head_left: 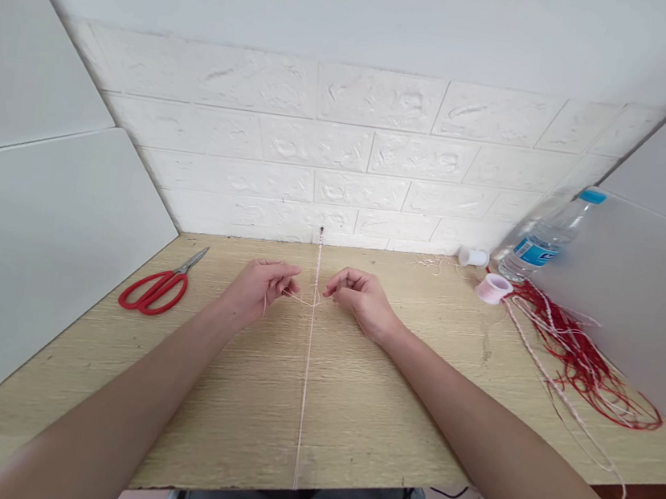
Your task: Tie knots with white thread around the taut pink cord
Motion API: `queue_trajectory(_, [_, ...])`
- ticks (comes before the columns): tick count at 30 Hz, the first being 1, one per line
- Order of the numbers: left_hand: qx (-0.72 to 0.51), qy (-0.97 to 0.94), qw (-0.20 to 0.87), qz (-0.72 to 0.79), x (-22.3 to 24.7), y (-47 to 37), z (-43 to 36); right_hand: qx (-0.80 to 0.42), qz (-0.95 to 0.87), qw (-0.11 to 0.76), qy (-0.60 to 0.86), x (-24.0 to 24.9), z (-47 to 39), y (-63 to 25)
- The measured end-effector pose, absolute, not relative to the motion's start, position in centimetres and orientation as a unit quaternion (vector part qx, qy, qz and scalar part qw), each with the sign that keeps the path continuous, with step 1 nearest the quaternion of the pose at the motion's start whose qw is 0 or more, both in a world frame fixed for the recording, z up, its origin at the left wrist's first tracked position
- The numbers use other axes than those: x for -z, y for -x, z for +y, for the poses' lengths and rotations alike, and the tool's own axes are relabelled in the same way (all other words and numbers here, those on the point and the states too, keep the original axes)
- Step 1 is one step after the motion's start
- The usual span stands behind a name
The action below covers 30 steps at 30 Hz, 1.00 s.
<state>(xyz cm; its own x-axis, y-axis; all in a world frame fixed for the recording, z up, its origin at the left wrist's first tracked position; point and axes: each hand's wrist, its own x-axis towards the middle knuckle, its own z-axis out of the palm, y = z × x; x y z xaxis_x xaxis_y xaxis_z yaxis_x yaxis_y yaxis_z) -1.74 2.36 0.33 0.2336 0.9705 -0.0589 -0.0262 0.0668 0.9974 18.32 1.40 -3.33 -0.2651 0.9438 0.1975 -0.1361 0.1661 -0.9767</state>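
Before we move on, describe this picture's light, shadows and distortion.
Head view: soft, even light on the white brick-patterned wall; faint shadows on the pale wooden table; wide-angle stretch enlarging the bare left forearm and right forearm toward the lower corners; thin pink cord's strands unclear.

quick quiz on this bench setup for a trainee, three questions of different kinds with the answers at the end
1. True or false: the scissors lie to the right of both hands.
2. Multiple choice: what colour is the cap of the bottle?
a) red
b) blue
c) yellow
3. Fill in the blank: the taut cord passes between the left hand and the right hand, and its far end meets the ____.

Key: 1. false; 2. b; 3. wall
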Motion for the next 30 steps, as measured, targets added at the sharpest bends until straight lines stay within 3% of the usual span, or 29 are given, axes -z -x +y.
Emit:
queue_trajectory(5, [-0.426,-0.512,0.599,0.445,-0.3,1.6,2.4,-0.599,-0.534,0.504,0.318,3.2,1.3,-18.2])
queue_trajectory(10, [-0.406,-0.519,0.579,0.480,0.3,1.7,2.6,-0.578,-0.547,0.487,0.360,3.7,1.5,-18.1])
queue_trajectory(23, [-0.269,-0.744,0.237,0.564,1.5,1.5,2.2,-0.291,-0.759,0.372,0.448,3.9,0.9,-18.2])
queue_trajectory(30, [-0.235,-0.767,0.219,0.556,1.3,1.3,1.9,-0.244,-0.777,0.336,0.474,4.0,1.1,-18.1])
